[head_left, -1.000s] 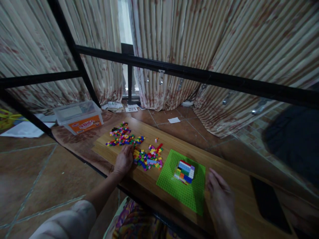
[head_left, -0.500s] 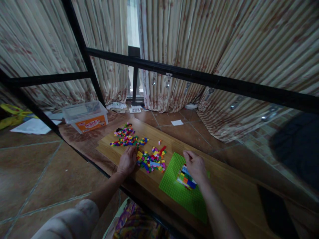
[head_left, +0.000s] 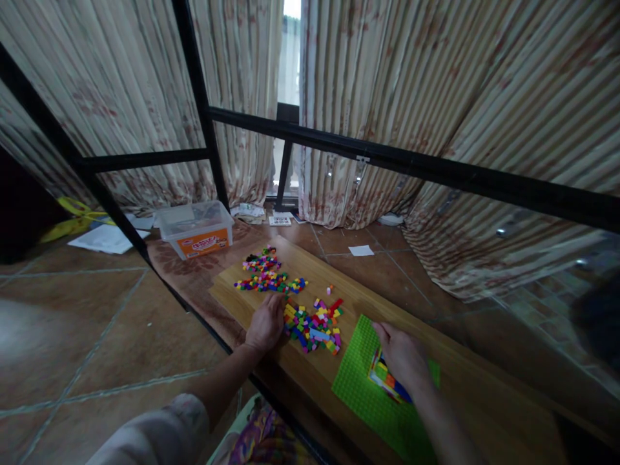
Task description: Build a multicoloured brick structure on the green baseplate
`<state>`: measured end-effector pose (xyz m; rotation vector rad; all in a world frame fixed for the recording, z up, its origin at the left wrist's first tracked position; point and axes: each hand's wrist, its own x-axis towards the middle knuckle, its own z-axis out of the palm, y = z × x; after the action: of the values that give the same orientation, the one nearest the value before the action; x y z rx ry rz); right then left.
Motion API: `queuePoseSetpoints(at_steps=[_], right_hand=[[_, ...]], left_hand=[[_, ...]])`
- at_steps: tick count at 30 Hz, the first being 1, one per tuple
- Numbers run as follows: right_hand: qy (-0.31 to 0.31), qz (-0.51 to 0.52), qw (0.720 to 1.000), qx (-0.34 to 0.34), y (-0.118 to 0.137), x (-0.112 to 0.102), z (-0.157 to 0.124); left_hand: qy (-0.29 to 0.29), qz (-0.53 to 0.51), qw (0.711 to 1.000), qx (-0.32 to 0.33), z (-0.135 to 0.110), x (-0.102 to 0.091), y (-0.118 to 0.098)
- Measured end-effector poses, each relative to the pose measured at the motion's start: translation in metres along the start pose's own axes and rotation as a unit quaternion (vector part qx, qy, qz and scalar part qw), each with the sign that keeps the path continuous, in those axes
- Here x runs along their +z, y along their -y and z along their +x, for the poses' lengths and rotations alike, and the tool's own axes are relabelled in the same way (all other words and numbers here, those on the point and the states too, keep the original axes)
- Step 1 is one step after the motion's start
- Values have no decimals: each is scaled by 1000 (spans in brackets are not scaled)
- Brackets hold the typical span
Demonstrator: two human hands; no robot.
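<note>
My left hand (head_left: pixel 266 324) lies palm down on the wooden board (head_left: pixel 232 294), fingers stretched out, touching the left edge of a pile of small coloured bricks (head_left: pixel 316 322). My right hand (head_left: pixel 402 356) rests on top of a multicoloured brick block (head_left: pixel 382 380) that stands on a green baseplate (head_left: pixel 361 394). Its fingers curl over the block and hide most of it. A second pile of loose bricks (head_left: pixel 265 274) lies farther back on the board.
A clear plastic tub with an orange label (head_left: pixel 196 228) sits on the floor at the back left. A black metal frame (head_left: pixel 339 148) crosses in front of patterned curtains (head_left: pixel 436 97). Papers (head_left: pixel 104 239) lie on the tiled floor at left.
My right hand came from the board right of the baseplate onto the brick block. My left hand stayed by the brick pile. The view shifted, so everything sits lower and farther right.
</note>
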<state>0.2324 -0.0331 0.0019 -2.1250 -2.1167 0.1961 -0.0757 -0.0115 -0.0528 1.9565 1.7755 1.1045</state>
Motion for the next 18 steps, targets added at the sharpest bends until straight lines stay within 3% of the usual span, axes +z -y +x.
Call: queuePoseSetpoints(at_steps=[11,18], right_hand=[[22,-42,999,-2,-8,0,6],[3,35,997,-66,58,4,57]], left_hand=[[35,-13,999,-28,-1,-3,-6],[41,-24,998,-31,-1,-4,-7]])
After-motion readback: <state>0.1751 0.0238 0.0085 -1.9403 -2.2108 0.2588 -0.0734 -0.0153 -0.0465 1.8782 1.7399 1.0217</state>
